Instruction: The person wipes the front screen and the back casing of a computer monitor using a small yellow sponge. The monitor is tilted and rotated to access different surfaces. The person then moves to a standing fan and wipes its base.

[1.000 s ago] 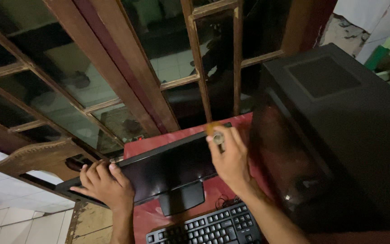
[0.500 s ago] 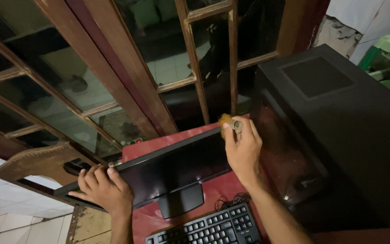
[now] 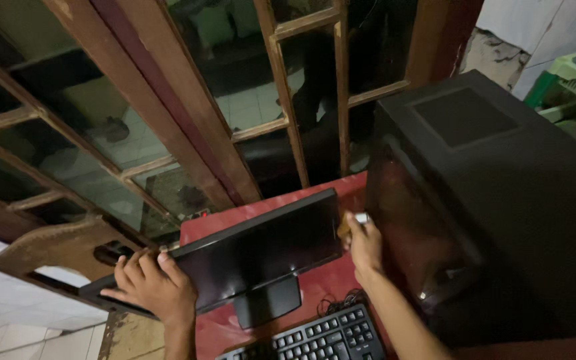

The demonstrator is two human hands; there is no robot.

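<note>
monitor (image 3: 261,250) gripped by left hand (image 3: 149,287) — right hand (image 3: 365,244), clutching brush (image 3: 357,219), dropped lower.

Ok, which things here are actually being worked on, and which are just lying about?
In hand:
monitor, its left end held by the left hand
small brush in the right hand, at the monitor's right edge

Lying about:
keyboard
black computer case
red table
</note>
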